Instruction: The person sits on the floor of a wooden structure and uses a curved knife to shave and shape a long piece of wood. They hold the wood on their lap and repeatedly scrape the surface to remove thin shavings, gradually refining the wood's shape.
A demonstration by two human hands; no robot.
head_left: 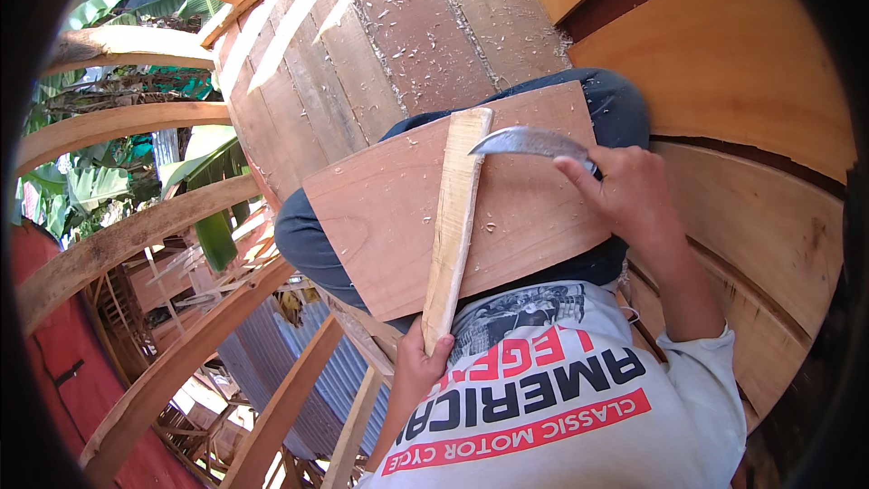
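My left hand (pixel 424 355) is closed around the near end of a long pale strip of wood (pixel 457 208). The strip slants away from me across a reddish-brown board (pixel 380 208) that rests on my crossed legs. In my right hand (pixel 626 188) is a knife with a curved metal blade (pixel 529 140); its handle is mostly hidden by my fingers. The blade points left, and its tip lies at the right edge of the strip near the far end. My right thumb is stretched along the base of the blade.
Wood shavings are scattered over the plank floor (pixel 362 63) ahead and on the board. A wooden plank wall (pixel 724 63) rises close on my right. On the left stands a railing of wooden bars (pixel 136 226), with banana leaves (pixel 204 154) and corrugated metal sheets (pixel 290 371) beyond it.
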